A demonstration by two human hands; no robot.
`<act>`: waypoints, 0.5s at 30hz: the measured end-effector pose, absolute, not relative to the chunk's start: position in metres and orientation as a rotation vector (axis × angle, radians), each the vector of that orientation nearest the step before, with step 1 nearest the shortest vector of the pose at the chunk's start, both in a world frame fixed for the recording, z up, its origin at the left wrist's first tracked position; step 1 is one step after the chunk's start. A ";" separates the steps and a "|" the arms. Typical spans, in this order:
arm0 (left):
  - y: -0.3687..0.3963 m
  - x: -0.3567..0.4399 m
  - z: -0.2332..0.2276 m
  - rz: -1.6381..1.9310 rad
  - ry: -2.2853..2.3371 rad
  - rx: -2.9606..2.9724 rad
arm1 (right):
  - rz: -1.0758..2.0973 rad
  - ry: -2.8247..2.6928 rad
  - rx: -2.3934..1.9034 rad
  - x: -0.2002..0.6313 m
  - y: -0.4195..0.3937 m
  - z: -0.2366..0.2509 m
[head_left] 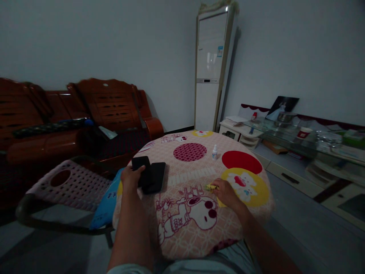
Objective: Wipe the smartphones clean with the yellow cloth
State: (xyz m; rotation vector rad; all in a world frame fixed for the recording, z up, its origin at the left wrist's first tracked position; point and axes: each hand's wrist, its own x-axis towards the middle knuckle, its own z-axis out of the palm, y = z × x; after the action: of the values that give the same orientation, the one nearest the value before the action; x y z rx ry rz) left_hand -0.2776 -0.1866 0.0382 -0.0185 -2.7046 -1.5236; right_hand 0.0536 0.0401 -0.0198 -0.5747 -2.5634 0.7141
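Note:
My left hand (pixel 132 177) is closed around the edge of a black, flat phone-like device (pixel 142 167), thumb on its face. The device is tilted and overlaps a larger black tablet-like slab (pixel 157 177) on the round table's left side. Over the table's right half, my right hand (pixel 228 192) pinches a small, crumpled yellow piece (pixel 211 187), perhaps cloth or paper; its kind is unclear. Some yellow shows under that hand too, and I cannot tell whether it belongs to the piece or the tablecloth print. A small white bottle (pixel 215 152) stands upright beyond my right hand.
A patterned tablecloth (pixel 182 243) covers the round table. To the left are a woven chair (pixel 71 186) with a blue bag (pixel 107 205) and a wooden sofa (pixel 108 102). A glass-topped cabinet (pixel 285 131) with a paper cup (pixel 304 132) stands right; a tall air conditioner (pixel 208 102) stands behind.

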 end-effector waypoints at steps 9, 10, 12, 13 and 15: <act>-0.110 -0.193 0.056 -3.124 -2.172 -0.209 | 1.460 -2.018 -0.658 -0.007 0.049 0.002; -0.099 -0.184 0.049 -3.221 -2.140 -0.191 | 1.528 -1.931 -0.654 -0.015 0.048 0.002; -0.082 -0.170 0.031 -3.340 -2.089 -0.126 | 1.643 -1.779 -0.694 -0.029 0.048 -0.001; -0.076 -0.166 0.022 -3.389 -2.065 -0.074 | 1.669 -1.729 -0.726 -0.034 0.047 -0.004; -0.069 -0.160 0.007 -3.466 -2.055 -0.019 | 1.671 -1.654 -0.766 -0.041 0.046 -0.011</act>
State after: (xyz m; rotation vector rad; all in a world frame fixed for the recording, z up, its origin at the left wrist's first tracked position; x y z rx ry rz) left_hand -0.1599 -0.0686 0.0070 -0.0193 -2.0551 -3.4659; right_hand -0.0407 0.0460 -0.0111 -0.7661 -1.6538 1.6710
